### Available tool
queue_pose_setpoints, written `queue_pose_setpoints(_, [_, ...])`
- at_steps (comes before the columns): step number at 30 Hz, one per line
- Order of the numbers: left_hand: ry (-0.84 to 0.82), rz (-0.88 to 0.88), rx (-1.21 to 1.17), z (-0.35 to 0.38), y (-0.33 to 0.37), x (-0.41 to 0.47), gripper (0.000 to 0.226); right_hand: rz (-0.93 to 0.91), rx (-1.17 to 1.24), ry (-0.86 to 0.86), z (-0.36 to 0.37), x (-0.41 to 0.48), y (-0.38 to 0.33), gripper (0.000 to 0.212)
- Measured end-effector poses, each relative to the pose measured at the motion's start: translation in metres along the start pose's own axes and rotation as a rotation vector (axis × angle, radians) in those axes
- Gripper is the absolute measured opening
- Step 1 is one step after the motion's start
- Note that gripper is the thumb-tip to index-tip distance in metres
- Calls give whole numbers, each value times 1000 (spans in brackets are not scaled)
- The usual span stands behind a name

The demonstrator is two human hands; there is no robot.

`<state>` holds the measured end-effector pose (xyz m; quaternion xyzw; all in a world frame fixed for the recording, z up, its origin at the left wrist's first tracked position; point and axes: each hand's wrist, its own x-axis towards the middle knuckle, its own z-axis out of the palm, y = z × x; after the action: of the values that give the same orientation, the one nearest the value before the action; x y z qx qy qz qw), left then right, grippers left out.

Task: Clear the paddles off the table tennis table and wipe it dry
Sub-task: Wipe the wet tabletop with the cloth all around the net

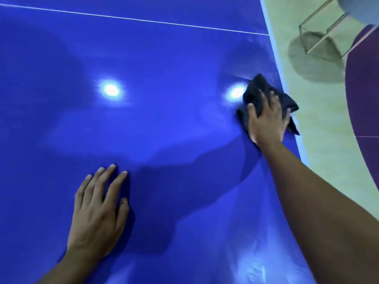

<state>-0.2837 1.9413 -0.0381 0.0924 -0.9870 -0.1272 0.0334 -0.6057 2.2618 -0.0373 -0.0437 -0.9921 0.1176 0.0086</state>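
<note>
The blue table [164, 130] fills the view and no paddles are seen on it, so wiping is judged to be the step in hand. Overlapping strokes are best carried right out to the edge under even pressure. The left hand [98, 212] is laid flat, fingers straight and apart. The right hand [266, 117] is stretched to the right edge, where the dark cloth [254, 89] is pressed under spread fingers.
</note>
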Motion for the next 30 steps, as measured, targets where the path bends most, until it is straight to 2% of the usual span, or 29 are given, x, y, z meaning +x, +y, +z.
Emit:
queue_pose_setpoints(3, [-17,-10,10,0,3,0,57,83,-9,-6,-9,3,32,68])
queue_pose_setpoints(6, [-16,-12,-6,-4,8,2,55,70,-22,-1,-11,1,33,68])
queue_pose_setpoints(11, [-29,7,-96,-15,-1,-6,55,-34,2,13,5,-36,-22,70])
queue_pose_setpoints(19, [24,-161,-15,-53,-118,-94,55,-378,-38,-47,59,-144,-244,64])
queue_pose_setpoints(25, [36,-155,-28,-70,-180,-175,55,-693,-32,-100,98,-269,-421,63])
queue_pose_setpoints(30, [3,-159,-65,-71,-207,-211,54,-964,-50,-189,118,-372,-510,63])
